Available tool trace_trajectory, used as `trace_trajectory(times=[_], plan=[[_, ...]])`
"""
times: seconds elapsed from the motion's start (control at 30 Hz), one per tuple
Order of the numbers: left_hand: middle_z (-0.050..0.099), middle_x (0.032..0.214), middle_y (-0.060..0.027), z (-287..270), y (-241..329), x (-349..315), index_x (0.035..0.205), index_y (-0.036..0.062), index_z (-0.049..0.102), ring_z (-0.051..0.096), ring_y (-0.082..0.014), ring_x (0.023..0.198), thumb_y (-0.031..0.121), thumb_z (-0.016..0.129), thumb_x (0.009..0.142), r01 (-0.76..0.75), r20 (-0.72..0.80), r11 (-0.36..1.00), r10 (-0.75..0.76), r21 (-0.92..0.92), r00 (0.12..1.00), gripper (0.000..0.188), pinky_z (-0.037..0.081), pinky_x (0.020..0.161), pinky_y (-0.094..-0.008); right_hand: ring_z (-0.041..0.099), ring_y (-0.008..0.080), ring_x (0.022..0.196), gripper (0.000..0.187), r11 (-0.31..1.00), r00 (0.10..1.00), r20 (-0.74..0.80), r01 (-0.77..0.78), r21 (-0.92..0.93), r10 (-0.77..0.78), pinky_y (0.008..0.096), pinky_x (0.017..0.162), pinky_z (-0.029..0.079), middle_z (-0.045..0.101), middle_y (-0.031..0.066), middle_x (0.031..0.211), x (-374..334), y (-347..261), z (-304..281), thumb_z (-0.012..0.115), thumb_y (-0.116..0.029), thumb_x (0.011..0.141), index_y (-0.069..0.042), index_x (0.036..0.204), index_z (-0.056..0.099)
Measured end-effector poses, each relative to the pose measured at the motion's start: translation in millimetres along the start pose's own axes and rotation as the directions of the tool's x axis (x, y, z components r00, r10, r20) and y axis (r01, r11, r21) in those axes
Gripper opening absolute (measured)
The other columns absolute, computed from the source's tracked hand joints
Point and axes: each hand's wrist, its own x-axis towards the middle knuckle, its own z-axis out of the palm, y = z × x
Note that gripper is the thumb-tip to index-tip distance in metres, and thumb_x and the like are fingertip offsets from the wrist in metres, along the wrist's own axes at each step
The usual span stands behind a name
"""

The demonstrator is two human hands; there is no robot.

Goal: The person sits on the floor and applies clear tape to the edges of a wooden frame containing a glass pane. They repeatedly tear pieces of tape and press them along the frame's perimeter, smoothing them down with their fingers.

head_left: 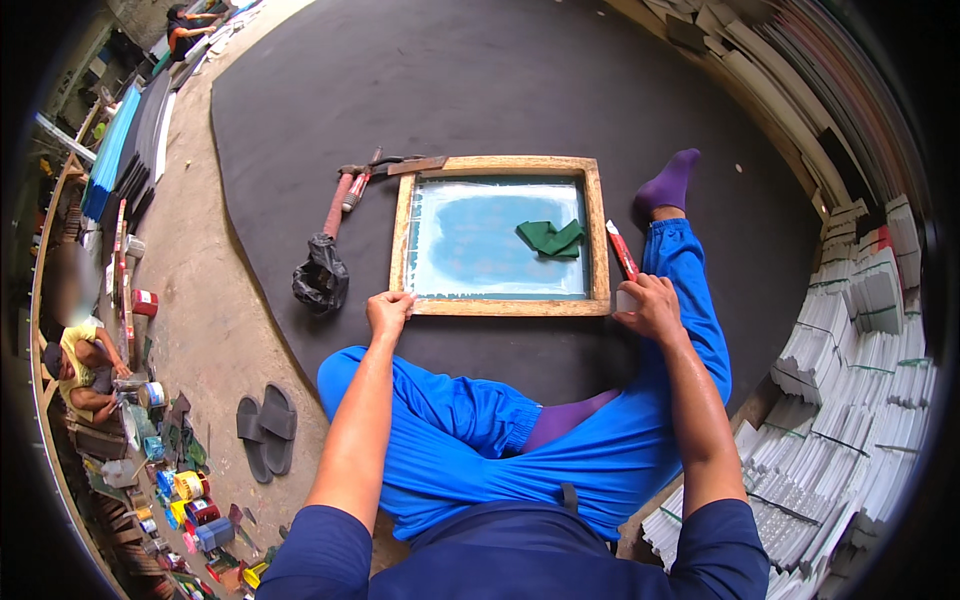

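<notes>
A wooden screen-printing frame (500,307) lies flat on the dark mat before me, its mesh pale blue with a whitish border. My left hand (388,315) is closed on the frame's near left corner. At the near right corner, my right hand (652,308) has its fingers bent together around a small pale piece I cannot make out clearly. A slim red tool with a white tip (621,250) runs up from behind that hand; whether the hand grips it is unclear. On the mesh rests a crumpled green cloth (550,239).
Beyond the frame's left side lie a hammer-like tool (338,205), a red-and-white stick (355,192) and a black plastic bag (320,275). Slippers (267,430), paint cans (190,485) and a crouching person (85,370) are at left. Bundled white sheets (830,400) stack at right.
</notes>
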Motion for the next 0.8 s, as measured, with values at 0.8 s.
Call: trace_trajectory(times=[0.8], plan=[[0.078, 0.081, -0.0141, 5.8, 7.6, -6.0, 0.086, 0.0053, 0.083, 0.077, -0.0259, 0.075, 0.026, 0.088, 0.078, -0.064, -0.120, 0.938, 0.111, 0.340, 0.987, 0.022, 0.058, 0.074, -0.0380, 0.063, 0.0247, 0.103, 0.047, 0.995, 0.994, 0.105, -0.007, -0.100, 0.018, 0.0414, 0.088, 0.044, 0.064, 0.0052, 0.097, 4.0, 1.2, 25.0, 0.091, -0.031, 0.063, -0.018, 0.105, 0.074]])
